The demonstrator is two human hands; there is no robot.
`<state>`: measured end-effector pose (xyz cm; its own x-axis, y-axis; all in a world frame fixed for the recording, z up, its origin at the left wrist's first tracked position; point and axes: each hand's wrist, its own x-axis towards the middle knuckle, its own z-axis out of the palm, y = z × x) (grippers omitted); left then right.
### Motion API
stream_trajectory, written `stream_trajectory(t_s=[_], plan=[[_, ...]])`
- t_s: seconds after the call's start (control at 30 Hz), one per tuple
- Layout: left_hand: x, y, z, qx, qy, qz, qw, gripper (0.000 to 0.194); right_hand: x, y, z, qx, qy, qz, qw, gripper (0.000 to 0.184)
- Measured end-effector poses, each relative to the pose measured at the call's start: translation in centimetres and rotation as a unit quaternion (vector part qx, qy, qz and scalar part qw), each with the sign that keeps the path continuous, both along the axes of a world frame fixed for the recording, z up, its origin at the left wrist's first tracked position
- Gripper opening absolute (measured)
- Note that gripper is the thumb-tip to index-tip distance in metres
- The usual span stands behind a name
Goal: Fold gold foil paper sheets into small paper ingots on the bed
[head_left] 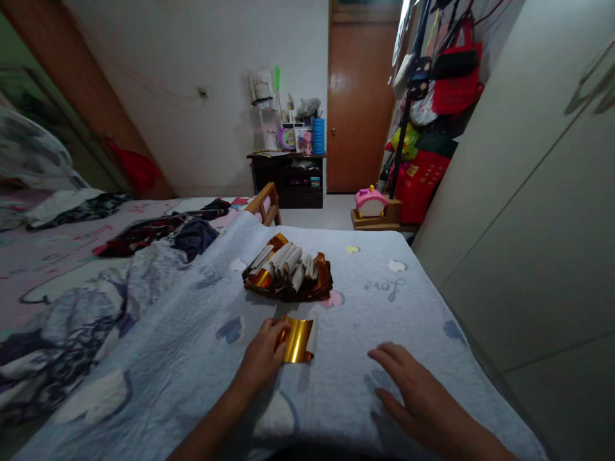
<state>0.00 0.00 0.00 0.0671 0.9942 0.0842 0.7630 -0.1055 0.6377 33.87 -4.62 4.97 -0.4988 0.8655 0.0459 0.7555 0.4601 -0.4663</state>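
Note:
A curled sheet of shiny gold film with a white backing (298,340) is held at its left edge by my left hand (266,351), just above or on the light blue bedspread (346,384). My right hand (408,381) hovers to the right with its fingers apart and nothing in them. Beyond the sheet lies a pile of similar rolled and folded gold and white pieces (291,266), gathered on a dark brown, crinkled base whose kind I cannot make out.
Rumpled clothes (158,246) lie on a pink bed at the left. A white cabinet (523,211) runs along the right side. Farther back stand a dark shelf unit (288,186), a wooden door (360,109), a pink toy house (371,202) and hanging bags (456,77).

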Motion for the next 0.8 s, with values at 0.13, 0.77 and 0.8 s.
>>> stream_trajectory(t_s=[0.13,0.77,0.8], plan=[[0.9,1.2,1.6,-0.036,-0.032,-0.065,0.997,0.027,-4.5,4.8,-0.4,-0.038,0.006,0.042,0.998,0.064],[8.0,6.8,0.8,-0.006,-0.156,-0.150,0.976,0.040,-3.2,7.7,-5.7,0.075,0.115,0.063,0.989,0.047],[8.2,6.8,0.7,-0.002,-0.151,-0.148,0.977,0.039,-3.2,7.6,-5.8,0.069,0.112,0.065,0.989,0.050]])
